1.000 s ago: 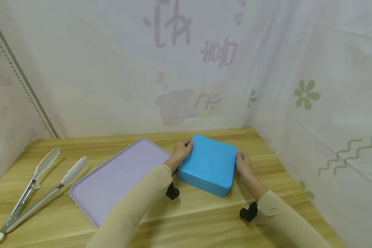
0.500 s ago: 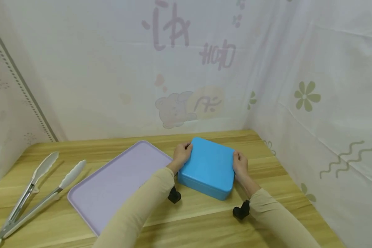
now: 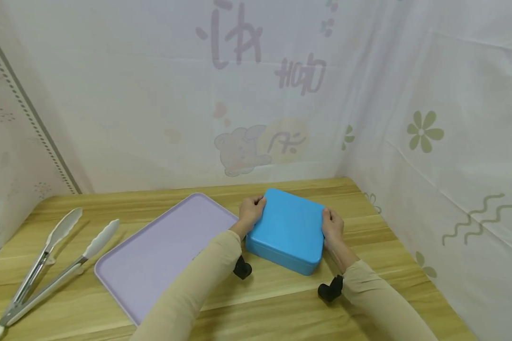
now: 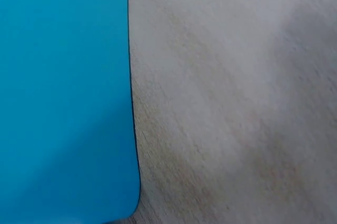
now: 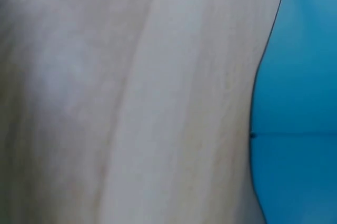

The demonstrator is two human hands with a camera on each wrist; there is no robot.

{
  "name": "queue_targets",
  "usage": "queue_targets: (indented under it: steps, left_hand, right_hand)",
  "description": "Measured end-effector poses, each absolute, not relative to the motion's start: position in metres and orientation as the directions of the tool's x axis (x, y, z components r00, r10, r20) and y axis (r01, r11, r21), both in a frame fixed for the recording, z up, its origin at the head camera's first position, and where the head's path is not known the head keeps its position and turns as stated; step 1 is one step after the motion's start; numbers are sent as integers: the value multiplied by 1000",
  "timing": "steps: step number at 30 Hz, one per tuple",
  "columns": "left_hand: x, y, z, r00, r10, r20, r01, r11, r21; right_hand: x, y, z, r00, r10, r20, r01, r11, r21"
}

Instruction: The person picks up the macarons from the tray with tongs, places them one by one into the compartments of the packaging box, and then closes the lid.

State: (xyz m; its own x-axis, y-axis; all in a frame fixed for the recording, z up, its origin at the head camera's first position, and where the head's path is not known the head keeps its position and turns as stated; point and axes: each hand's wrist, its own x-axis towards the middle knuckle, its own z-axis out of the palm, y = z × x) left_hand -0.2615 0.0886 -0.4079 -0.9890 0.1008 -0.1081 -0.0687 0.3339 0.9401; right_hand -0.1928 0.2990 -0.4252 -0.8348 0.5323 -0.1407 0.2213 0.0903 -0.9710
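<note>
A square blue box (image 3: 286,227) with rounded corners and a smooth top sits right of centre on the wooden table in the head view. My left hand (image 3: 250,213) grips its left side, thumb near the top edge. On the opposite side my right hand (image 3: 333,225) holds the box with thumb and fingers at the edge. The box's blue wall (image 4: 63,97) fills the left of the left wrist view. A thin seam crosses the blue wall (image 5: 295,97) in the right wrist view. Neither wrist view shows the fingers.
A flat lilac tray (image 3: 170,241) lies just left of the box, partly covered by the left sleeve. Spread metal tongs (image 3: 40,274) with pale tips rest at the far left. Printed white cloth (image 3: 153,94) stands behind and beside the wooden table (image 3: 256,317).
Between one second and half a second ago, my right hand shifts slightly left against the box. The box, tray and tongs stay put on the table.
</note>
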Motion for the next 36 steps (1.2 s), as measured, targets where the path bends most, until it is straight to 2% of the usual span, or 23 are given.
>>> queue_targets:
  steps: [15, 23, 25, 29, 32, 36]
  left_hand:
    - [-265, 87, -409, -987, 59, -151, -128, 286, 950]
    - [-271, 77, -410, -981, 56, -184, -161, 280, 946]
    - [-271, 73, -409, -974, 83, -211, -179, 291, 940]
    - [-271, 62, -396, -944, 239, -227, -146, 313, 939]
    - [-267, 43, -378, -899, 373, -228, -101, 330, 939]
    - [-257, 10, -353, -844, 486, -228, -27, 386, 922]
  right_hand:
    - [-196, 296, -425, -815, 550, -184, 217, -5, -976]
    - [-207, 302, -433, -848, 495, -190, 233, 27, -972]
    - [-205, 310, -434, -869, 445, -218, 245, 4, -969]
    - [-191, 329, -423, -906, 345, -244, 270, 28, -963]
    - [-180, 341, -409, -933, 307, -187, 242, 148, -959]
    - [-167, 351, -384, -970, 240, -43, 116, 299, -947]
